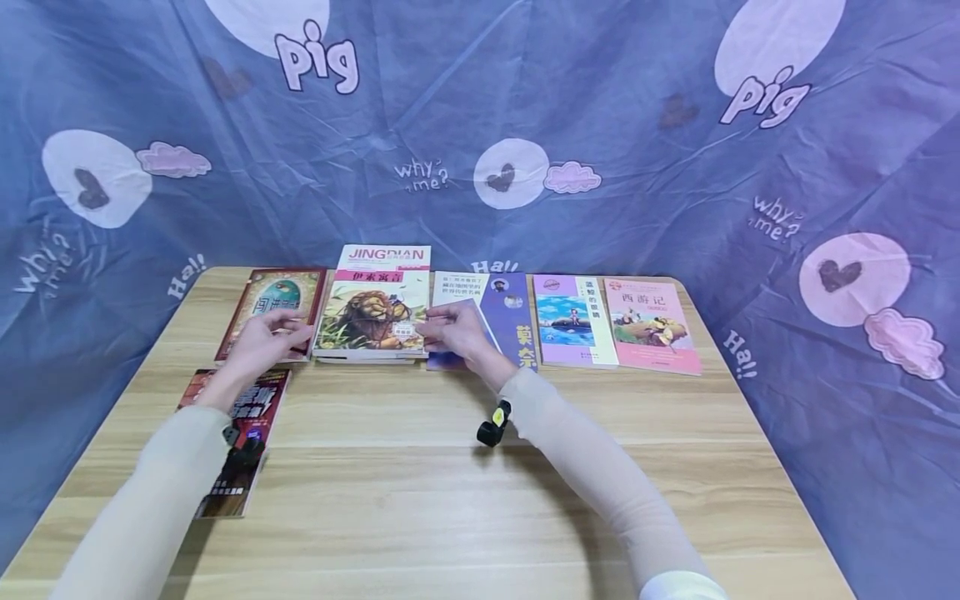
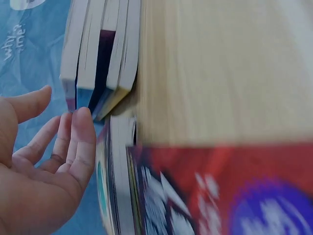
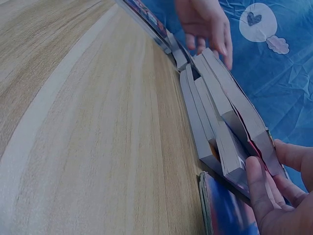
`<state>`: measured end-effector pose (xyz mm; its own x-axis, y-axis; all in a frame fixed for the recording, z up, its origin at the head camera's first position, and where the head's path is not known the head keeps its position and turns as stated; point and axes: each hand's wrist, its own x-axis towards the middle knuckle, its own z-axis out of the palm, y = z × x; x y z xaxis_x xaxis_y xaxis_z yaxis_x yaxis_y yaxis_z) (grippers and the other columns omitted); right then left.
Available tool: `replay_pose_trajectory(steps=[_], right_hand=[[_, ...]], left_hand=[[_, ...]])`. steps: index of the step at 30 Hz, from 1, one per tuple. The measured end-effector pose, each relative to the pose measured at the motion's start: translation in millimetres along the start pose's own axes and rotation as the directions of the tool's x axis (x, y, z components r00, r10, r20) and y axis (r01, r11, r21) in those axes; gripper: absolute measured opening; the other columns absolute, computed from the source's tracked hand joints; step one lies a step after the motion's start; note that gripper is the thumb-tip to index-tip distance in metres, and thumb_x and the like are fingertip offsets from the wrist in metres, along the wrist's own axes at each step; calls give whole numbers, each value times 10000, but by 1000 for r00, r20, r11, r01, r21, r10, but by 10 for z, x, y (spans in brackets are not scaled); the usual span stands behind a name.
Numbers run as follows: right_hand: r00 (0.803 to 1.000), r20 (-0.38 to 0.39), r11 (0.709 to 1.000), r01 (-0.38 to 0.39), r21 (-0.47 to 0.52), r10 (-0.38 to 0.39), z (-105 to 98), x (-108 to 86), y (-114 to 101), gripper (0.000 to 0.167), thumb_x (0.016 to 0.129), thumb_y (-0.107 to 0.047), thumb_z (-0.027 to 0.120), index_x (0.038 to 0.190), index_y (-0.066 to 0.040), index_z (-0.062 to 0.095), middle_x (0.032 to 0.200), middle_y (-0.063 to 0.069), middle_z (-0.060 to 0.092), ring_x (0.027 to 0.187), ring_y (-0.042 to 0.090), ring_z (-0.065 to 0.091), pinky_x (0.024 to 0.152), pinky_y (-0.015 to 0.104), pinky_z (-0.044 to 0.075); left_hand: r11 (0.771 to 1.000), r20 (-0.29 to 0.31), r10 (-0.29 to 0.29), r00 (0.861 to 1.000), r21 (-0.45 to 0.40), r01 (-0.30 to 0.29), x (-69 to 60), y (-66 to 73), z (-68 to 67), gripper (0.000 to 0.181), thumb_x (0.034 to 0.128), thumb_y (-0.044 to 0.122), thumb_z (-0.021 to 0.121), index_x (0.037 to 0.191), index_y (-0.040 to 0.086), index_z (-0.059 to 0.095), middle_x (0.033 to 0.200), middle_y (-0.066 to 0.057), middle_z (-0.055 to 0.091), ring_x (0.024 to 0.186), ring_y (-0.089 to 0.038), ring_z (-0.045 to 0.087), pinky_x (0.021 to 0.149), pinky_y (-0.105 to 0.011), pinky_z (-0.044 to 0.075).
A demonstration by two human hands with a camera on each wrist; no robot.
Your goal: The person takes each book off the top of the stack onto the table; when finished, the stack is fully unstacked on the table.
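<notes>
A stack of several books stands at the back, topped by a white-and-pink book with a lion on its cover (image 1: 372, 312). My right hand (image 1: 459, 331) pinches the right edge of that top book; in the right wrist view its thumb and fingers (image 3: 255, 171) lie around the book's corner. To the stack's left is my left hand (image 1: 266, 342), its fingers loosely bent and holding nothing. In the left wrist view its fingertips (image 2: 82, 117) are close to the stack's page edges (image 2: 85, 54); whether they touch cannot be told. Below it lies a dark red-framed book (image 1: 288, 287).
A red-and-black book (image 1: 243, 475) lies nearer, under the left forearm. Right of the stack are a purple-and-white book (image 1: 517, 321), a lilac book with a blue picture (image 1: 566, 321) and a pink book (image 1: 656, 325). A blue curtain (image 1: 420, 108) hangs behind the wooden table (image 1: 420, 517).
</notes>
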<state>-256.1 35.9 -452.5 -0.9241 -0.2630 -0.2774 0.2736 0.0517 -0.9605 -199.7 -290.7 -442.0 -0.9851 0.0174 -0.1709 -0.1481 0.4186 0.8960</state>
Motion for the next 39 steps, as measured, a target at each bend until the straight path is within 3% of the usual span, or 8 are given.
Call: replay_pose_trajectory(steps=[8, 18, 23, 25, 29, 32, 35, 39], right_hand=[[1000, -2, 1000, -4, 16, 4, 17, -6, -9, 466, 940, 6, 760, 1372, 84, 601, 1284, 310, 706, 632, 87, 706, 664, 248, 643], [1000, -3, 1000, 6, 1, -6, 2, 13, 2, 462, 934, -31, 785, 1359, 67, 633, 1254, 293, 727, 659, 104, 720, 750, 324, 664], [999, -11, 999, 31, -19, -31, -5, 30, 18, 424, 937, -72, 797, 1315, 70, 668, 1162, 265, 765, 661, 121, 731, 752, 336, 666], [999, -20, 999, 33, -14, -33, -1, 43, 20, 415, 941, -74, 794, 1306, 79, 671, 1135, 248, 772, 656, 119, 726, 737, 322, 664], [999, -47, 1000, 23, -18, -24, 11, 65, 7, 425, 938, -69, 794, 1316, 76, 665, 1057, 191, 771, 646, 111, 707, 722, 298, 659], [998, -64, 999, 23, -30, -25, 24, 69, -7, 434, 928, -57, 800, 1318, 74, 662, 962, 113, 748, 647, 120, 695, 730, 294, 659], [997, -68, 998, 41, -39, -43, 34, 78, -9, 432, 922, -39, 800, 1309, 93, 661, 887, 58, 718, 641, 114, 689, 726, 291, 659], [995, -76, 997, 61, -49, -65, 45, 93, -6, 417, 911, -11, 800, 1290, 103, 668, 835, 19, 689, 623, 97, 681, 688, 274, 653]], left_hand=[[990, -34, -4, 999, 143, 9, 203, 117, 135, 697, 1015, 497, 674, 1513, 28, 537, 1359, -200, 595, 956, -61, 604, 722, -213, 568], [980, -36, -52, 998, 191, 58, 272, 175, 172, 764, 985, 497, 720, 1519, -6, 507, 1280, -161, 575, 736, -68, 594, 667, -280, 540], [973, 7, -59, 998, 223, 55, 282, 175, 133, 746, 1021, 455, 683, 1543, -35, 470, 1314, -184, 569, 998, -200, 599, 765, -243, 504], [970, 22, -72, 997, 236, 64, 276, 183, 106, 736, 1030, 436, 676, 1542, -47, 463, 1293, -168, 568, 1023, -210, 566, 774, -233, 492], [973, 50, -110, 993, 208, 98, 243, 200, 55, 723, 1034, 385, 684, 1546, -60, 435, 1137, -66, 521, 763, -83, 484, 656, -239, 465], [979, 78, -140, 987, 158, 127, 201, 196, 13, 755, 1033, 353, 693, 1580, -60, 376, 1060, -14, 450, 692, -46, 418, 617, -246, 451], [982, 104, -152, 983, 133, 137, 135, 171, -39, 808, 1037, 369, 684, 1614, -59, 314, 1177, -77, 508, 858, -74, 531, 681, -244, 529], [984, 132, -144, 981, 125, 128, 3, 127, -108, 828, 1056, 388, 646, 1630, -66, 260, 1539, -315, 439, 1267, -298, 569, 836, -286, 594]])
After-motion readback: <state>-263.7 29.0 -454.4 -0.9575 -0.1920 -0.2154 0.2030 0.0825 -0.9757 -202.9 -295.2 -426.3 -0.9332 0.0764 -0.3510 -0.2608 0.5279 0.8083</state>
